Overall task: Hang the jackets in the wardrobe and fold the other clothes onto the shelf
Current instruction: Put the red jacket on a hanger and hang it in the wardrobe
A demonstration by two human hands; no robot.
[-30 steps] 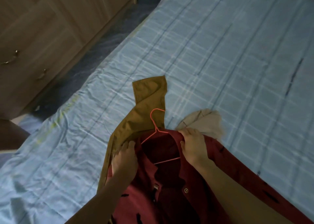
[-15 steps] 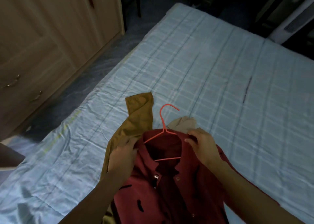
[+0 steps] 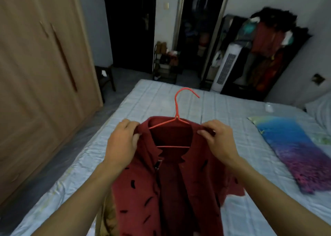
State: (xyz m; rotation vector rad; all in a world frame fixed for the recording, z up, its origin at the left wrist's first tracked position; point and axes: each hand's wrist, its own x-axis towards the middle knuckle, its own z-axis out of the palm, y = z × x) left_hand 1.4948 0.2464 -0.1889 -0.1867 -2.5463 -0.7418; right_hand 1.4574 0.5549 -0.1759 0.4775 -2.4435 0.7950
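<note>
The wardrobe (image 3: 41, 92) stands along the left wall with its doors closed, so I reckon the jacket cannot go in until a hand comes free to open one, and letting go of a shoulder could tip the load. The left hand (image 3: 121, 142) pinches the left shoulder of the red jacket (image 3: 170, 182), which is held up over the near part of the bed (image 3: 143, 99). The coral wire hanger (image 3: 177, 121) sits inside the collar with its hook poking up; the front hangs open, so the cloth could slide off a thin arm if the jacket tilts. The right hand (image 3: 217, 139) pinches the right shoulder likewise. I can read no brand, label or writing anywhere; the jacket shows only dark dashes.
</note>
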